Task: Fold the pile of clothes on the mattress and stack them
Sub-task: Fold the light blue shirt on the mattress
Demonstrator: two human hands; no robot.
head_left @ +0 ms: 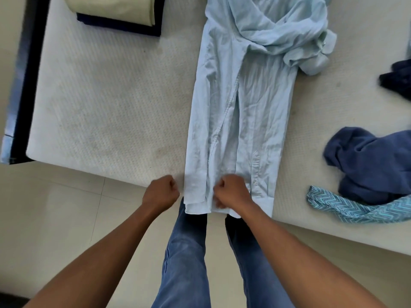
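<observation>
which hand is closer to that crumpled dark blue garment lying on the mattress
Right. The right hand grips the light blue shirt's hem, with the crumpled dark blue garment off to its right. The left hand is beyond the shirt's opposite edge, farther away.

Pale tiled floor, dark bed frame, soft daylight

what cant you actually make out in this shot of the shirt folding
Head view, the only one:
- Light blue shirt: collar end is cut off by the top edge.
- Left hand and right hand: fists closed, fingers curled under, so the grip is hidden.
- Dark garment: cut off by the right edge, blurred.
- Folded stack: cropped at the top.
</observation>
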